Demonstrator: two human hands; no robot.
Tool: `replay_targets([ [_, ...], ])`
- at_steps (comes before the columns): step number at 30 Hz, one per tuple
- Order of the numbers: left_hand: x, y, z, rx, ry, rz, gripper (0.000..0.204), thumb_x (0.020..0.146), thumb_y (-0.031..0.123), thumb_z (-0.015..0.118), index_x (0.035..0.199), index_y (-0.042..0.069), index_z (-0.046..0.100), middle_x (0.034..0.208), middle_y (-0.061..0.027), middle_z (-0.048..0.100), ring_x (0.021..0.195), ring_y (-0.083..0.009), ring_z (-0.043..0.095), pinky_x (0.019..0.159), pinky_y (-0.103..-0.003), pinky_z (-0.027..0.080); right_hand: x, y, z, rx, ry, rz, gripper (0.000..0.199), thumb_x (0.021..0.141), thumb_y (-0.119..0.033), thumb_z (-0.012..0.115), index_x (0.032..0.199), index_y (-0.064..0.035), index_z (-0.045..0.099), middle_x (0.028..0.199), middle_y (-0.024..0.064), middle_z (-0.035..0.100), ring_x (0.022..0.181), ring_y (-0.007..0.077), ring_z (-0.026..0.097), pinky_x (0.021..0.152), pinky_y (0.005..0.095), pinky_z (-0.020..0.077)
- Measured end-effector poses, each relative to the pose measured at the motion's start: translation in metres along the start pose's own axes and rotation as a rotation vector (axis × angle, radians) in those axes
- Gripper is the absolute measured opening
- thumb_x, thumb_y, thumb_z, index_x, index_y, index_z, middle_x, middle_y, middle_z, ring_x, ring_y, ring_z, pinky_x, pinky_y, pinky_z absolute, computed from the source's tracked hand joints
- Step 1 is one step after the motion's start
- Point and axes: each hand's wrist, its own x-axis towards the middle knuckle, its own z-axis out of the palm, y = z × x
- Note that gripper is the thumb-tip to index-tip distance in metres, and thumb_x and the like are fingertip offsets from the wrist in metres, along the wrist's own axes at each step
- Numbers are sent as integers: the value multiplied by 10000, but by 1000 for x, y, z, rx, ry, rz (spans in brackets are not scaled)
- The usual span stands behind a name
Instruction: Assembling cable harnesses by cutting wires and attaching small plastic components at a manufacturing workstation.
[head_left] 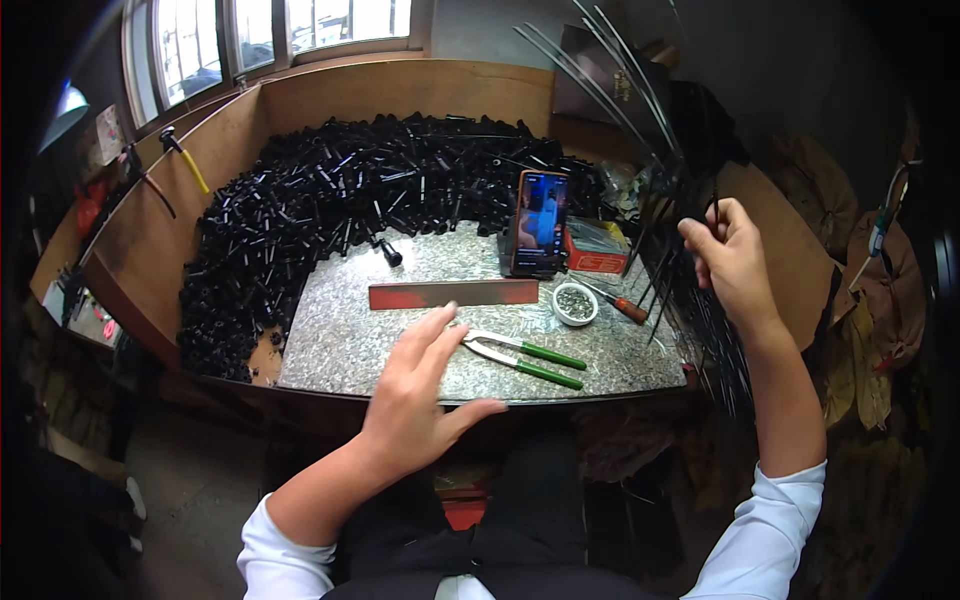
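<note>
Left hand (pixel 410 395): spread, holds nothing; hovers over a speckled grey worktop (pixel 335 345), just beside steel pliers with green-coated handles (pixel 554 358) at two o'clock of it; fingertip contact unclear. Right hand (pixel 738 265): fingers curled beside long, thin black rods (pixel 714 350), bunched toward seven o'clock of it; cannot tell whether gripping any. Judged best: pinch lightly, avoid bending rods, keep ends clear of upright, dark-screened phone (pixel 540 225) and round white bowl (pixel 578 321).

On the speckled worktop (pixel 335 345) are a heap of black pieces (pixel 370 170), a long bar (pixel 455 294), green-handled pliers (pixel 542 353), a little white bowl (pixel 575 322), a phone (pixel 540 222), a red box (pixel 600 262) and a screwdriver (pixel 629 310).
</note>
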Motion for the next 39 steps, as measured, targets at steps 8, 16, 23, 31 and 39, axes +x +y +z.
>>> replay_targets([
  [8, 30, 10, 36, -271, 260, -222, 923, 669, 237, 836, 1358, -50, 294, 1329, -241, 437, 1264, -390, 414, 1021, -444, 361, -90, -51, 94, 197, -505, -23, 292, 856, 3, 651, 1027, -34, 417, 810, 3, 522, 619, 33, 499, 471, 185, 407],
  [16, 50, -17, -9, -528, 642, -247, 224, 847, 15, 680, 1051, -6, 589, 892, -48, 659, 801, -100, 628, 701, -227, 521, -110, -45, 109, 253, -876, 164, 398, 885, -42, 636, 1216, 3, 418, 911, 40, 575, 690, 60, 557, 588, 214, 478],
  [23, 40, -28, -49, -379, 490, -327, 127, 820, 44, 720, 931, -18, 713, 845, -74, 713, 759, -74, 640, 665, -215, 519, -106, -13, 126, 454, -861, 196, 311, 975, -179, 519, 1219, 14, 520, 1041, 85, 596, 916, 130, 578, 839, 283, 475],
  [31, 47, -9, -50, -437, 373, -383, 165, 821, 61, 728, 948, -43, 712, 773, -67, 707, 709, -66, 630, 636, -213, 516, -93, 106, 143, -750, -538, -464, 417, 851, -237, 639, 1169, 3, 517, 1110, 188, 533, 1066, 371, 500, 916, 439, 424],
  [39, 66, -16, -44, -351, 285, -341, 159, 817, 78, 725, 929, -32, 702, 714, -86, 695, 655, -68, 629, 597, -221, 501, -88, 74, 113, -433, -673, -186, 440, 918, -260, 572, 1232, 36, 489, 1079, 181, 586, 1009, 280, 575, 870, 369, 449],
])
